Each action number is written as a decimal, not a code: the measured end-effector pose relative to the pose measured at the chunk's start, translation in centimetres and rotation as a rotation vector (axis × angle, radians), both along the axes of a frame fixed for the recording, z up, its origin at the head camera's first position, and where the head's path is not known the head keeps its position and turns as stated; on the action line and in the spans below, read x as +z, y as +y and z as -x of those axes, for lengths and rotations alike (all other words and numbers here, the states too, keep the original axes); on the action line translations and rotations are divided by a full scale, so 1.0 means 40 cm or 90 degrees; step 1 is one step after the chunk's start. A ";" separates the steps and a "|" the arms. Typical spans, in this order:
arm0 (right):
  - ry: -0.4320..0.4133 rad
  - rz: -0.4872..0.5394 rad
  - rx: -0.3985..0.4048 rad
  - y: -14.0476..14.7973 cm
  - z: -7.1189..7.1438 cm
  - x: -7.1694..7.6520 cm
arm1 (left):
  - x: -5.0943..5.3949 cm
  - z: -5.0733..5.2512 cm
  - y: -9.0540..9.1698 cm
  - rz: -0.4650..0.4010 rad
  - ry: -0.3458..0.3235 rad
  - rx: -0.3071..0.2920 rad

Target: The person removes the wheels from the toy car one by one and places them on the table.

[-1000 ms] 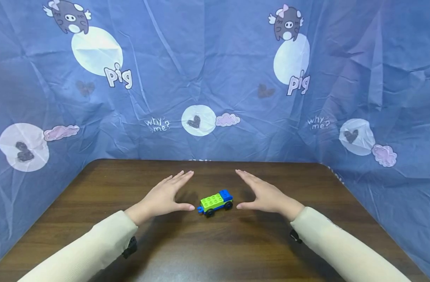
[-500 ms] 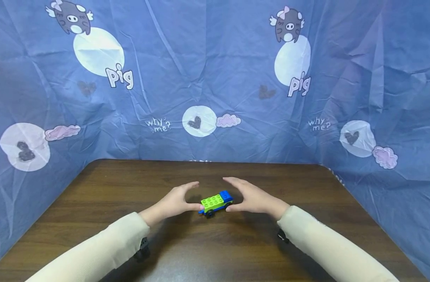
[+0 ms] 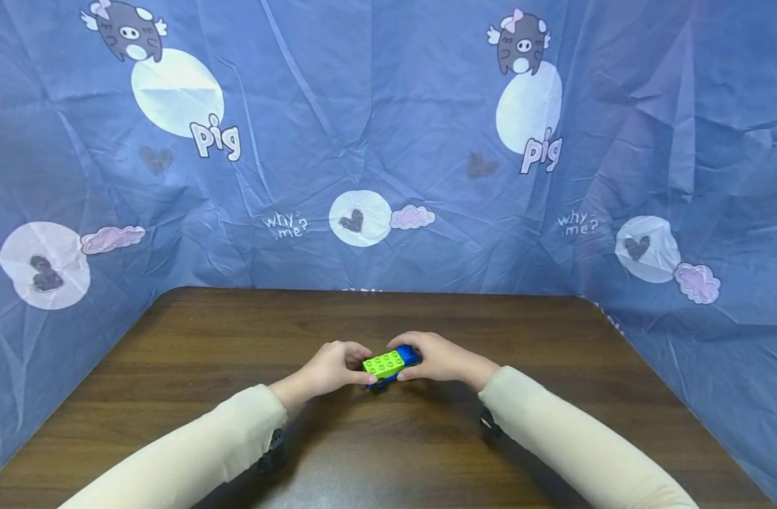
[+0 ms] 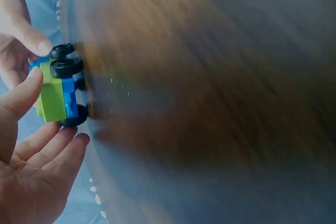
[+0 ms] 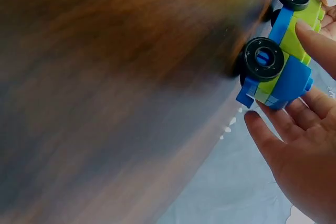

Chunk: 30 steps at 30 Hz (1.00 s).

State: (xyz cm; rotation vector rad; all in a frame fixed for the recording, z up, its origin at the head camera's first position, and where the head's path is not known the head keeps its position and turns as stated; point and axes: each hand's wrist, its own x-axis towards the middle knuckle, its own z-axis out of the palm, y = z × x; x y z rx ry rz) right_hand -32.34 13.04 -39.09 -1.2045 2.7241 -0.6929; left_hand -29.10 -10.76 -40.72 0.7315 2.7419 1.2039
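A small toy car (image 3: pixel 384 364) of building bricks, with a lime green studded body, a blue cab and black wheels, is at the middle of the table between both hands. My left hand (image 3: pixel 329 367) holds its rear end, thumb along the near side and fingers on the far side. Around the blue cab (image 3: pixel 409 355) curls my right hand (image 3: pixel 440 358), its thumb on the near side. In the left wrist view the car's wheels (image 4: pixel 67 67) are at the tabletop. The right wrist view shows the right thumb (image 5: pixel 315 45) against the green body; some fingers are hidden behind the cab.
The brown wooden table (image 3: pixel 388 452) has rounded far corners. A blue printed cloth (image 3: pixel 369 141) with pigs and hearts hangs behind it and along both sides. Black wrist cameras sit under both cream sleeves (image 3: pixel 191 445).
Both hands have come inward from either side, and their thumbs and fingers have closed around the toy car. The car itself has stayed at about the same spot.
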 end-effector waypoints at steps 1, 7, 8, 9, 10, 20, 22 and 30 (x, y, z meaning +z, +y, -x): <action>-0.003 -0.002 -0.001 -0.002 0.002 0.000 | 0.001 0.000 0.002 0.001 0.005 -0.003; -0.012 -0.011 -0.009 -0.008 0.012 0.004 | 0.008 0.006 0.007 -0.001 0.015 -0.010; -0.014 -0.011 -0.010 -0.009 0.013 0.005 | 0.009 0.007 0.006 -0.001 0.014 -0.013; -0.016 -0.011 -0.011 -0.010 0.014 0.006 | 0.010 0.008 0.006 -0.002 0.014 -0.016; -0.025 -0.009 -0.013 -0.011 0.015 0.007 | 0.011 0.010 0.005 -0.002 0.013 -0.019; -0.127 -0.005 -0.015 -0.021 0.022 0.005 | 0.009 0.017 0.002 0.002 0.004 -0.043; -0.125 0.003 -0.012 -0.018 0.024 0.004 | 0.010 0.018 0.002 -0.002 0.009 -0.042; -0.180 0.078 -0.024 -0.015 0.024 0.034 | 0.054 0.027 0.002 -0.095 -0.041 0.046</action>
